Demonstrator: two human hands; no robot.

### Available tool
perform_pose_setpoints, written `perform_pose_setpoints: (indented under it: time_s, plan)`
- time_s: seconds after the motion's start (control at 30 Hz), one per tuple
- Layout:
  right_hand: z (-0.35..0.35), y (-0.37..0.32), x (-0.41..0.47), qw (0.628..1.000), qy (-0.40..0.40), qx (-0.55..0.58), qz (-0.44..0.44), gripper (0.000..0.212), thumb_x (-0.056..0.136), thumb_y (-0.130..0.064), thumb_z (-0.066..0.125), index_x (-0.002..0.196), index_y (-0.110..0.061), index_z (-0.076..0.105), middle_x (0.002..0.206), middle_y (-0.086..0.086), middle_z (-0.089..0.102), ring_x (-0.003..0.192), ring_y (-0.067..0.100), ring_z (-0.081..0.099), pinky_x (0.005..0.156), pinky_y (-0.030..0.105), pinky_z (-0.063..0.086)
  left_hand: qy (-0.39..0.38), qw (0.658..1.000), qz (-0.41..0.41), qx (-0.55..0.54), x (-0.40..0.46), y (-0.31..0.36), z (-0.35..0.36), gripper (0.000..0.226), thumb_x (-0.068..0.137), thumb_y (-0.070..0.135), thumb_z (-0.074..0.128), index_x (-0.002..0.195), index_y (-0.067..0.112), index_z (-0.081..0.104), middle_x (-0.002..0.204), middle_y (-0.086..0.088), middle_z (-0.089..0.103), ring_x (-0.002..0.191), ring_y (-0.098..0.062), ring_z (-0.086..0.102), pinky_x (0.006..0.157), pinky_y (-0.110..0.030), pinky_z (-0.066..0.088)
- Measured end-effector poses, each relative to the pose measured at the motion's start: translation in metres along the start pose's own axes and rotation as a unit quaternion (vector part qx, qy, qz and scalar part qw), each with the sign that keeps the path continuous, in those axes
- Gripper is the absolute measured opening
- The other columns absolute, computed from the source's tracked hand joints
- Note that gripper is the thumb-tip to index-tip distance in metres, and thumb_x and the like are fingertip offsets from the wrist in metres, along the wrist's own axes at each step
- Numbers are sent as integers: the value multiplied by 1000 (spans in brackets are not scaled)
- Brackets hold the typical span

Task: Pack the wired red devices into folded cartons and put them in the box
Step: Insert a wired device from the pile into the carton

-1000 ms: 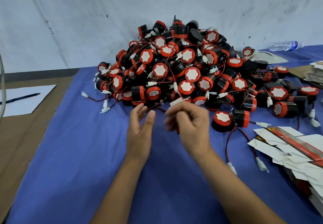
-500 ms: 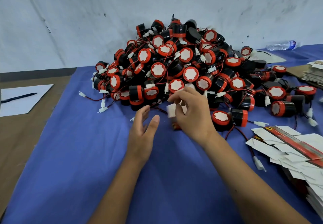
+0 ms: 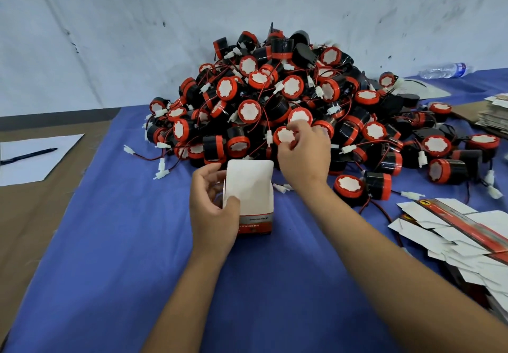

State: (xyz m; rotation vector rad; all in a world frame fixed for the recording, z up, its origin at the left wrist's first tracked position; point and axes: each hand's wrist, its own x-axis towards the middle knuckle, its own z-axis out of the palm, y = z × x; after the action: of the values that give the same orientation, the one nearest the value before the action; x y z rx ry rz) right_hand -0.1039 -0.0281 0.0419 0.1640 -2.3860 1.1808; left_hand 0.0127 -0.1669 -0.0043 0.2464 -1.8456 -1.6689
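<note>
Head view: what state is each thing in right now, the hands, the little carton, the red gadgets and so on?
Left hand: grips the carton.
Carton: upright, top flap raised.
Right hand: pinches a red device at the pile's front.
Flat cartons: unfolded, stacked on the right.
Water bottle: lying down.
Pen: lying on paper.

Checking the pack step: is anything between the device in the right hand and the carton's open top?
Nothing visible blocks it. The right hand grips a red device just above the carton, which the left hand holds with its flap up.

Left hand (image 3: 213, 209) curled low; right hand (image 3: 303, 154) pinching, reached farther forward.
</note>
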Motion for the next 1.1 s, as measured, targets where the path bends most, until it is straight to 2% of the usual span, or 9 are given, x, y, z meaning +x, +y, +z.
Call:
perform_pose_setpoints:
  time_s: [0.13,0.33,0.47,0.53,0.63,0.77,0.87,1.0,1.1]
  plan:
    - [15,17,19,969,-179,-168,-15,82,91,-30,75,158,-36,28,150,20,23,132,42,41,98,49,51,-22,998,49,37,-6,0,3,56,78,4,52,125,35,55,120,16,65,114,-7,63,83,-19,55]
    - [0,17,15,998,-49,-35,-36,51,88,-38,78,132,-27,54,122,6,59,105,26,60,82,40,55,-110,991,-14,70,-5,-2,1,51,72,11,57,111,42,63,112,18,70,108,-6,65,86,-31,57]
    - [-26,17,-14,974,10,221,50,40,83,-53,78,103,-19,67,94,-3,65,86,13,63,76,38,53,-116,990,-30,74,-4,-2,2,45,78,1,59,107,35,67,104,17,73,102,-8,67,76,-23,55]
    - [-41,14,-29,967,45,250,34,55,84,-63,73,85,-10,58,84,7,55,81,25,57,75,44,50,-109,991,-37,75,-4,-3,2,45,83,-6,58,105,32,68,100,18,73,98,-5,67,70,-17,53]
    - [-58,5,-45,964,81,246,-62,53,87,-54,71,85,-8,43,82,5,46,75,18,48,69,29,42,-80,992,-31,89,-3,-3,2,38,84,-6,56,99,27,68,94,13,72,91,-7,66,64,-17,49]
    - [-63,-16,-51,911,-30,408,-51,37,90,-34,68,93,-9,41,87,30,60,66,34,56,61,38,47,-8,994,-33,106,-4,-2,2,24,76,16,46,92,23,62,84,11,67,79,-2,60,55,-16,42]
    - [-57,-28,-59,939,-65,333,-62,32,99,-41,57,97,-10,52,79,7,66,66,20,58,60,33,44,11,993,-54,109,-4,-4,1,22,73,20,44,89,24,59,82,10,66,76,-2,59,54,-18,43]
    - [-47,-28,-65,919,-189,339,65,84,91,-78,44,89,5,54,72,15,52,54,20,47,50,26,38,-7,991,-61,121,-3,-5,1,20,85,8,50,88,25,60,83,10,67,76,-2,60,54,-18,46]
    - [-50,-14,-58,851,-273,412,180,49,91,-50,67,104,-4,61,80,9,57,59,13,50,49,24,37,7,991,-71,112,-1,-5,0,19,73,17,44,84,19,59,80,7,65,67,-4,54,52,-21,41]
